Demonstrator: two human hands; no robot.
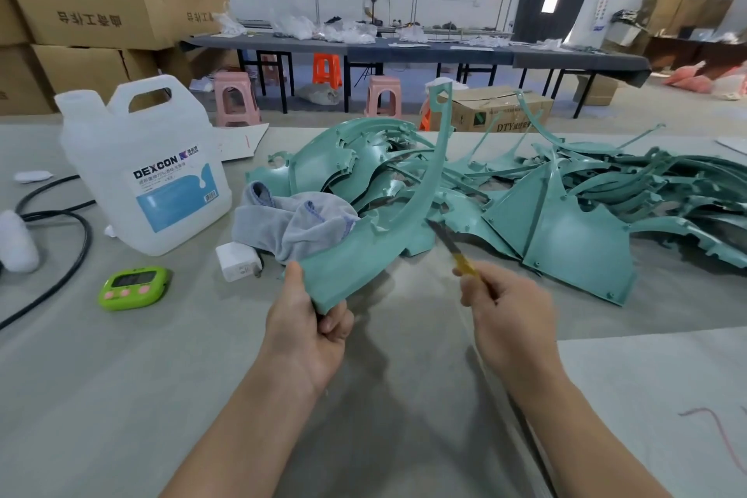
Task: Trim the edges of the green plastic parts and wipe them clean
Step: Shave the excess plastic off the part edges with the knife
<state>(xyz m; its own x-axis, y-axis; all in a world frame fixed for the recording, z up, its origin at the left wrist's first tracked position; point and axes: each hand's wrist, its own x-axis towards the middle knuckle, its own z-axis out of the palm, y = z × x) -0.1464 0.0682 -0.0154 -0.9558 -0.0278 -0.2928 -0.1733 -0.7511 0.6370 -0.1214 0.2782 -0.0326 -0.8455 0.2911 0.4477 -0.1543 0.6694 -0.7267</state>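
Observation:
My left hand [313, 319] grips the near corner of a green plastic part [359, 251], a flat panel with a long curved arm rising to a tip near the far table edge. My right hand [507, 311] holds a yellow-handled knife [452, 251]; its dark blade points up-left and its tip lies at the part's right edge. A grey cloth [291, 222] lies crumpled just behind the held part. A big pile of green plastic parts [574, 194] covers the table's middle and right.
A white DEXCON jug [149, 170] stands at the left, with a green timer [133, 287], a white charger [238, 263] and a black cable [77, 239] near it. Cardboard boxes, stools and a long dark table with a person stand behind.

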